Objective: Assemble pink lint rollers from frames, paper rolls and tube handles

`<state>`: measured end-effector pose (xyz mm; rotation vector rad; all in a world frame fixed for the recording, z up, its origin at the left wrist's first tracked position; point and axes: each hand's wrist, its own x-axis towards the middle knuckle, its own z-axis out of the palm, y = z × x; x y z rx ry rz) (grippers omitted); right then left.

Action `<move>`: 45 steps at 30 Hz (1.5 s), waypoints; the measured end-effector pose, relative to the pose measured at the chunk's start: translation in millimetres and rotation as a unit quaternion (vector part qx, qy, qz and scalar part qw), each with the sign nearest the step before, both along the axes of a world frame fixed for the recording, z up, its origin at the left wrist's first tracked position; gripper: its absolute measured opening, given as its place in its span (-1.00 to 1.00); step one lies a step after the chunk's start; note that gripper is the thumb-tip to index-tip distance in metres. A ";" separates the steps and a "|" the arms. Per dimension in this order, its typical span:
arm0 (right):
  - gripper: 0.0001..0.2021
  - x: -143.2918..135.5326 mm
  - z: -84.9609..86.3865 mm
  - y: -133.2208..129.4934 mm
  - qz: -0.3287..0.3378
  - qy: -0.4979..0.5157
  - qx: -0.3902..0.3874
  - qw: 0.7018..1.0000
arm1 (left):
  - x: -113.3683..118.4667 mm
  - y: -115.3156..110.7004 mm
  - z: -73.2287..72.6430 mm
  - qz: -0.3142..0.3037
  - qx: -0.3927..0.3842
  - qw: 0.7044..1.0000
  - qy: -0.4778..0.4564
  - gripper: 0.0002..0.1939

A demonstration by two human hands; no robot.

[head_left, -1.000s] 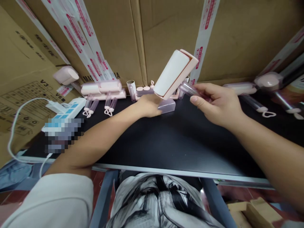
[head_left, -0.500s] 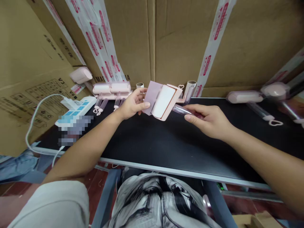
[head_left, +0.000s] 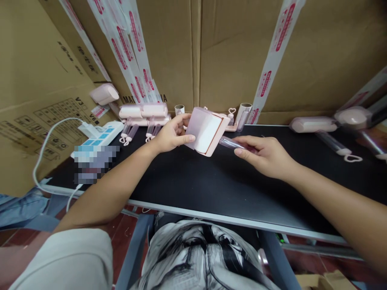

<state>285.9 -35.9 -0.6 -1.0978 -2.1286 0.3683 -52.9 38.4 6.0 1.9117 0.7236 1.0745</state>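
A pink lint roller (head_left: pixel 218 139) with a white roll is held up over the black table, tilted. Its clear handle (head_left: pixel 230 143) sits in the closed fingers of my right hand (head_left: pixel 266 155). My left hand (head_left: pixel 173 135) pinches a translucent pinkish cover (head_left: pixel 195 125) between thumb and fingers. This cover lies partly over the left side of the white roll; whether it is hooked onto the body I cannot tell. Behind the roller, a pink part with a heart-shaped loop (head_left: pixel 231 111) and a cardboard-cored roll (head_left: pixel 244 114) are partly hidden.
Several finished-looking lint rollers (head_left: pixel 143 110) lie at the back left, and more (head_left: pixel 314 124) at the right. A white power strip (head_left: pixel 102 135) with a cable stands on the left. Tall cardboard boxes (head_left: pixel 236 52) wall off the back of the black table (head_left: pixel 193 189).
The cover in my left hand has swung right, closing its gap to the roll and overlapping the white surface more. My right hand keeps hold of the handle, nearly still.
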 end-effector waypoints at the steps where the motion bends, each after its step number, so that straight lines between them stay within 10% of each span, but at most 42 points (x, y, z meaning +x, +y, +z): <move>1: -0.57 -0.2 -0.1 0.1 -0.003 -0.001 0.001 1.000 | 0.4 -0.6 0.3 0.000 -0.007 1.000 0.001 -0.12; 19: -0.51 -1.4 -3.3 2.4 0.011 0.065 -0.132 0.989 | 11.9 -6.8 1.9 -0.005 0.005 0.999 0.040 -0.20; 28: -0.40 -6.4 -1.9 0.6 0.045 0.133 -0.266 0.954 | 21.8 -22.6 8.0 0.015 -0.114 0.990 0.083 -0.18; 45: -0.46 -21.1 -8.1 -4.5 0.018 0.193 -0.293 0.936 | 40.2 -27.9 -6.1 0.053 -0.111 0.991 0.059 -0.09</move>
